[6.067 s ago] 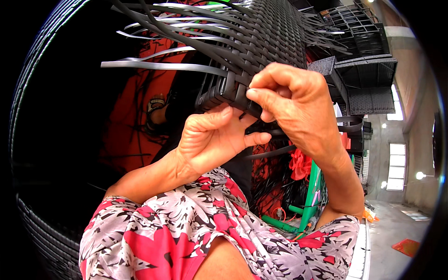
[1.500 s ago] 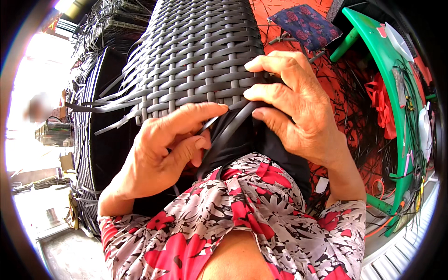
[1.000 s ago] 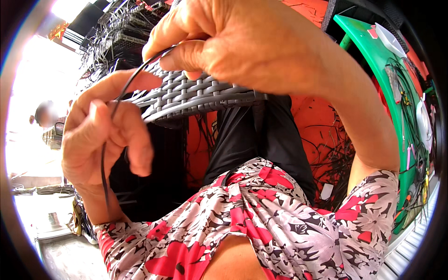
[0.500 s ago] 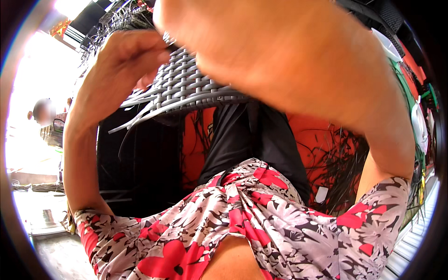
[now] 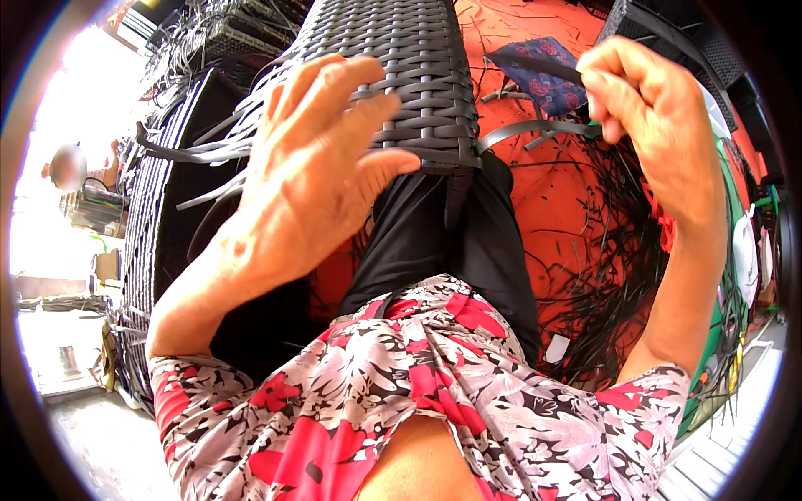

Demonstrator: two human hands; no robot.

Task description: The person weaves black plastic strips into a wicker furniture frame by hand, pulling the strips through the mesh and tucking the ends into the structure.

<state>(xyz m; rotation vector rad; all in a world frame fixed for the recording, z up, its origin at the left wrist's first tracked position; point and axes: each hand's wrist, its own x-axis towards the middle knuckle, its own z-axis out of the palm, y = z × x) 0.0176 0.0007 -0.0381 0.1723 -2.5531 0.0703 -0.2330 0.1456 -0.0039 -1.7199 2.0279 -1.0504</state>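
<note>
The right hand (image 5: 660, 125) is raised at the upper right, its thumb and fingertips pinched shut on a flat dark wicker strip (image 5: 535, 129) that runs leftward from the hand to the end of a woven dark-grey wicker panel (image 5: 401, 75). The left hand (image 5: 313, 167) is spread wide open, fingers splayed, holding nothing, its fingertips lying over or just in front of the panel's lower end; whether they touch it cannot be told. The panel rests over the person's lap, above black trousers (image 5: 451, 242). Loose strips (image 5: 192, 154) stick out of its left side. Beyond lie an orange floor (image 5: 576, 209) strewn with dark offcuts and a blue flowered cloth (image 5: 539, 71).
</note>
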